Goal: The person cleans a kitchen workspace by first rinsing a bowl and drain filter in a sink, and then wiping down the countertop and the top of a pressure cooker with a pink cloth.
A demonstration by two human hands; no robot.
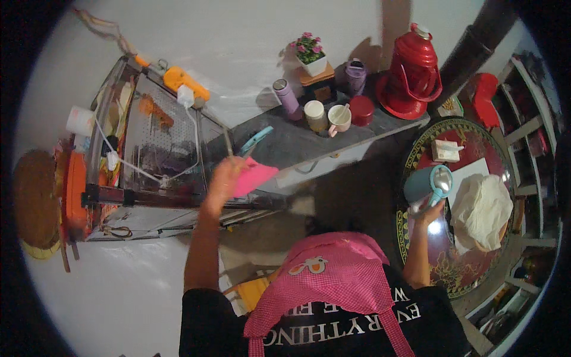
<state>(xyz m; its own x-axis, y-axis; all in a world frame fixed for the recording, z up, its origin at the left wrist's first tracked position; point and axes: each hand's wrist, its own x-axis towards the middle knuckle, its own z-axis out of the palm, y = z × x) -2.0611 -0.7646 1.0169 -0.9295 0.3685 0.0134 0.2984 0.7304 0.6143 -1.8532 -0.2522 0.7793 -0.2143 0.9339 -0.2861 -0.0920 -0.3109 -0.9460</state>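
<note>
My left hand (221, 180) is closed around a bright pink cloth (253, 177), beside the front corner of a glass-sided cabinet. The hand is slightly blurred. Just beyond it, a slim light-blue object (257, 138) shows over the dark counter; what it is, I cannot tell. On the other side, my right hand (429, 213) grips the handle of a light-blue kettle or jug (420, 185) with a shiny metal lid. The jug is over the round red table (439, 267); whether its base touches the table is unclear.
Along the dark counter (267, 147) stand a purple flask (287, 99), a lidded jar (316, 116), a mug (339, 119), a red tin (362, 110), a potted plant (311, 58) and a red thermos (412, 71). A tissue pack (446, 151) and white cloth (484, 212) lie on the table.
</note>
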